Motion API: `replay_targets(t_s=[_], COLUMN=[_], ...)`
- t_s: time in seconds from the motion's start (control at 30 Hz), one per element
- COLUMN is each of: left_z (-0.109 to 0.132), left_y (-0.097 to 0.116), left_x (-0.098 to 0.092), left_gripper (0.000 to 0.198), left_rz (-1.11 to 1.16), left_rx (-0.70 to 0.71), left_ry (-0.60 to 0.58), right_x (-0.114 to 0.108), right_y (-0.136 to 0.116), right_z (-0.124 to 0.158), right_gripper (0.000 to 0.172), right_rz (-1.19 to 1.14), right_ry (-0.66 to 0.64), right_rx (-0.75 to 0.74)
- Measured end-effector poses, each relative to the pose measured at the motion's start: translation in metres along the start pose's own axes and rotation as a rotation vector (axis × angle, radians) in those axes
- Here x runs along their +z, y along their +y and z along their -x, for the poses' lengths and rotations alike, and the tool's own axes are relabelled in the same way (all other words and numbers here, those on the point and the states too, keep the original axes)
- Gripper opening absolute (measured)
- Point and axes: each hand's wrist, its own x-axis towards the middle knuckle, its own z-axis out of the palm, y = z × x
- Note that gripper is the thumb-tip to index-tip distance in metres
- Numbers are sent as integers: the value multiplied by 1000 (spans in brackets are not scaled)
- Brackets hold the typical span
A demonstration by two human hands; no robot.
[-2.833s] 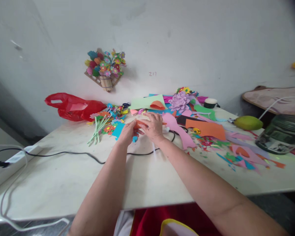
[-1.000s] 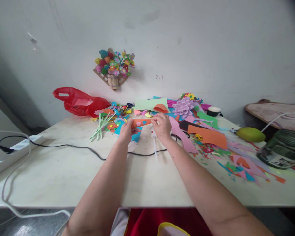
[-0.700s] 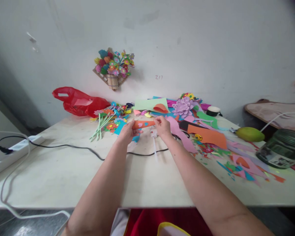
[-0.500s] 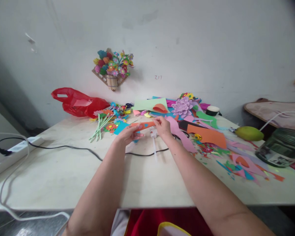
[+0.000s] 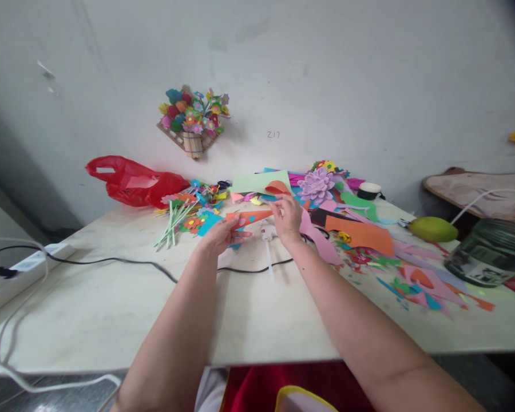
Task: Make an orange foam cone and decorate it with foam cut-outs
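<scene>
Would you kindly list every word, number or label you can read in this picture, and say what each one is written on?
"217" – small reddish marks on the white wall, right of the paper flower decoration; the first mark could also be a Z.
The label on the dark jar at the right is too blurred to read.
No other writing shows.

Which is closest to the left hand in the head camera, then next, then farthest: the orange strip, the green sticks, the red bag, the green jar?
1. orange strip, held in the left hand.
2. green sticks, just left.
3. red bag, far left by the wall.
4. green jar, far right.
</scene>
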Motion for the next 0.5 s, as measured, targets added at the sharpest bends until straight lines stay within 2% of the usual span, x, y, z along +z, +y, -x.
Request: replay_targets(t_s=[0.07, 0.1, 0.2, 0.37, 0.5], left_z=[-2, -3, -4, -2, 2], left_y=[-1, -1, -2, -1, 2], left_x=[-1, -1, -2, -1, 5], left_gripper=[25, 25, 25, 23, 18], left_rz=[16, 24, 40, 45, 20], left_rx=[12, 16, 23, 41, 37], left_ry=[25, 37, 55, 37, 48], right_x=[-3, -4, -3, 2, 0], right_y=[-3, -5, -11, -17, -21], right_z=[-1, -1, 4, 14, 15], right_gripper=[23, 26, 31, 27, 29], right_rz=[95, 132, 203, 221, 236], right_ry=[65, 54, -103, -387, -446], right_rx=[-72, -78, -14, 99, 144])
